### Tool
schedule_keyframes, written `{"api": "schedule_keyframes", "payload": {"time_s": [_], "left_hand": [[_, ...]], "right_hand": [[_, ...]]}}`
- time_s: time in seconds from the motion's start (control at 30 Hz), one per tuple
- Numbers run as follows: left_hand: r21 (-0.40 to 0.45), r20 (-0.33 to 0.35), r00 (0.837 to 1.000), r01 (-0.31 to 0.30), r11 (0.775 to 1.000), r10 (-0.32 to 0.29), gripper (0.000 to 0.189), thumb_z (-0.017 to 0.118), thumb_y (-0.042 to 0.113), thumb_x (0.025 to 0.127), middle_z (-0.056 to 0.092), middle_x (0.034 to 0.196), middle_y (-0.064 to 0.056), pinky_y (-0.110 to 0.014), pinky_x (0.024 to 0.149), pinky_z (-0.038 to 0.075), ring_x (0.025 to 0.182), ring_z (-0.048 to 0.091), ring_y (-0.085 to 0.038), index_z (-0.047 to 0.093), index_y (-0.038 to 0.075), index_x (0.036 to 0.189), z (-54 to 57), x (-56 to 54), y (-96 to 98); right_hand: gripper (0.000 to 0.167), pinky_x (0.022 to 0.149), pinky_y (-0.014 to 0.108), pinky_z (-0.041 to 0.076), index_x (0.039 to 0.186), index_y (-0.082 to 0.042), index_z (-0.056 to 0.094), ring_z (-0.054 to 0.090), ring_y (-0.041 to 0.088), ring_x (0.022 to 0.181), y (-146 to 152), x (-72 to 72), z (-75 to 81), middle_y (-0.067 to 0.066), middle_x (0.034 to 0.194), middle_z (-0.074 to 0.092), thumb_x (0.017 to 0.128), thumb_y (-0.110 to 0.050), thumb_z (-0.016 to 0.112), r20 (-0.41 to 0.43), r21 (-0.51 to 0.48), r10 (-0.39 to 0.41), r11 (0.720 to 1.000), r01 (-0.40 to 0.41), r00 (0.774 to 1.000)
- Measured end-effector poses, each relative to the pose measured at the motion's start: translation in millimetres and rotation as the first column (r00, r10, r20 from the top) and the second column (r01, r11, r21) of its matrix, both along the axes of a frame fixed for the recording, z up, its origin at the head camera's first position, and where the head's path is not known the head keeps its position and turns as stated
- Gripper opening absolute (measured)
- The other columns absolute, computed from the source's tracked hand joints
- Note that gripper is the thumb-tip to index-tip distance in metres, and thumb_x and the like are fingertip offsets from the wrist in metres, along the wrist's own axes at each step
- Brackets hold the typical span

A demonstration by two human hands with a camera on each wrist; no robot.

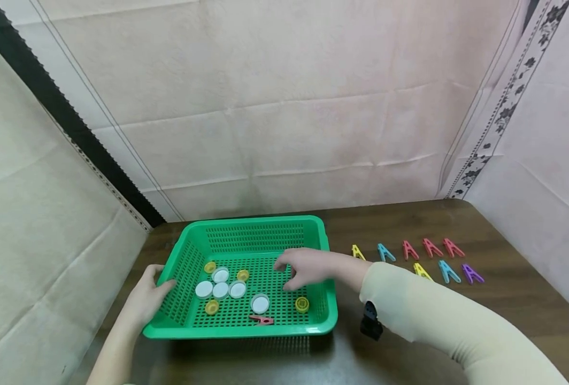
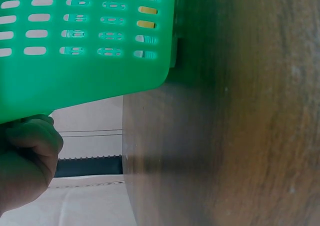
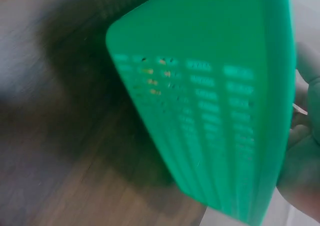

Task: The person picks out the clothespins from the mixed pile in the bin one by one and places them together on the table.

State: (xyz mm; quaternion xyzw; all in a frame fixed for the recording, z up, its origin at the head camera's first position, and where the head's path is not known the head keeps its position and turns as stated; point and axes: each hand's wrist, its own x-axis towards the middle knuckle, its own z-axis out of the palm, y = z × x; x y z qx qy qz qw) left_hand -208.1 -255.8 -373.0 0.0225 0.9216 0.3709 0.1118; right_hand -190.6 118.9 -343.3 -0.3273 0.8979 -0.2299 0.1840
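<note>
A green plastic basket (image 1: 236, 333) with slotted walls stands on the wooden table. At its left rim my left hand (image 1: 146, 295) grips the edge; the left wrist view has those fingers curled at the rim. Over the right part of the basket, my right hand (image 1: 308, 268) reaches in with fingers loosely bent and nothing visible between them. Inside lie several white caps (image 1: 259, 303), several yellow caps (image 1: 301, 305) and a pink clothespin (image 1: 262, 320) near the front wall. The yellow cap at right is the one closest below my right hand.
Right of the basket, A-shaped clothespins lie in two rows on the table (image 1: 515, 299), among them red (image 1: 431, 248), blue (image 1: 449, 271) and purple (image 1: 472, 274) ones. My right forearm partly covers the yellow ones. Pale cloth (image 1: 284, 107) hangs behind and at both sides.
</note>
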Motion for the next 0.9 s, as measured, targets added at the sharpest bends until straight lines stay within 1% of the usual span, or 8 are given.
{"api": "schedule_keyframes", "payload": {"time_s": [0.07,0.17,0.3,0.4,0.53,0.67,0.73,0.9], "left_hand": [[-0.007,-0.001,1.0,0.001,1.0,-0.001,0.06,0.047,0.04,0.096,0.052,0.111,-0.02,-0.035,0.06,0.045,0.077,0.057,-0.022,0.026,0.002,0.138,-0.9,0.5,-1.2],[-0.02,-0.01,1.0,0.003,1.0,-0.004,0.059,0.047,0.04,0.096,0.051,0.114,-0.02,-0.034,0.062,0.044,0.081,0.056,-0.023,0.027,0.002,0.137,-2.1,0.8,-2.2],[-0.024,-0.02,1.0,0.008,1.0,-0.008,0.058,0.047,0.04,0.096,0.051,0.115,-0.02,-0.034,0.063,0.044,0.083,0.055,-0.024,0.028,0.003,0.137,-2.8,-0.5,-1.4],[-0.016,-0.011,1.0,0.0,1.0,-0.001,0.058,0.047,0.039,0.096,0.051,0.112,-0.02,-0.035,0.062,0.045,0.08,0.056,-0.024,0.028,0.003,0.137,-2.4,-1.6,-0.8],[-0.01,0.002,1.0,-0.013,1.0,0.013,0.058,0.047,0.038,0.096,0.051,0.11,-0.019,-0.035,0.06,0.046,0.076,0.057,-0.022,0.027,0.004,0.137,0.1,-2.9,-0.2],[-0.007,0.013,1.0,-0.017,1.0,0.017,0.058,0.047,0.038,0.096,0.051,0.11,-0.019,-0.035,0.06,0.046,0.075,0.057,-0.022,0.027,0.004,0.138,0.7,-1.8,0.2],[-0.008,0.014,1.0,-0.019,1.0,0.02,0.058,0.048,0.039,0.096,0.051,0.11,-0.02,-0.035,0.059,0.045,0.075,0.057,-0.022,0.027,0.004,0.137,0.5,-1.1,0.3],[-0.013,0.0,1.0,-0.017,1.0,0.017,0.057,0.048,0.038,0.096,0.051,0.112,-0.02,-0.034,0.06,0.044,0.076,0.056,-0.022,0.028,0.004,0.137,-0.9,-1.4,1.4]], "right_hand": [[0.045,0.082,0.024,0.044,0.125,-0.009,0.056,0.057,0.007,0.088,-8.9,-1.5,-1.3,0.002,0.121,0.054,0.085,-0.024,0.067,0.003,0.023,0.052,0.998,-0.052,0.999],[0.046,0.082,0.023,0.044,0.125,-0.008,0.056,0.057,0.008,0.089,-20.5,-3.1,-5.0,0.0,0.118,0.055,0.084,-0.025,0.069,0.02,0.045,0.117,0.992,-0.118,0.993],[0.046,0.08,0.02,0.044,0.125,-0.012,0.056,0.054,0.003,0.086,-31.2,-4.3,-8.9,-0.004,0.117,0.054,0.083,-0.025,0.07,0.053,0.069,0.153,0.985,-0.156,0.987],[0.045,0.079,0.02,0.044,0.124,-0.014,0.057,0.055,0.004,0.087,-37.1,-4.5,-9.4,-0.004,0.118,0.054,0.083,-0.021,0.071,0.081,0.083,0.182,0.978,-0.189,0.98],[0.044,0.083,0.021,0.043,0.125,-0.017,0.057,0.053,0.007,0.097,-44.5,-4.6,-11.3,-0.006,0.119,0.054,0.083,-0.018,0.07,0.107,0.125,0.257,0.955,-0.269,0.961],[0.04,0.086,0.02,0.041,0.122,-0.02,0.059,0.048,0.005,0.104,-53.3,-0.9,-19.3,-0.01,0.118,0.053,0.084,-0.016,0.07,0.114,0.169,0.328,0.924,-0.343,0.938],[0.036,0.084,0.019,0.042,0.12,-0.021,0.059,0.048,0.004,0.103,-57.9,1.2,-23.4,-0.011,0.116,0.054,0.085,-0.015,0.069,0.112,0.181,0.348,0.914,-0.364,0.931],[0.033,0.075,0.017,0.042,0.12,-0.02,0.059,0.049,0.004,0.094,-67.8,3.5,-31.4,-0.01,0.108,0.054,0.088,-0.013,0.065,0.105,0.199,0.357,0.907,-0.371,0.928]]}}
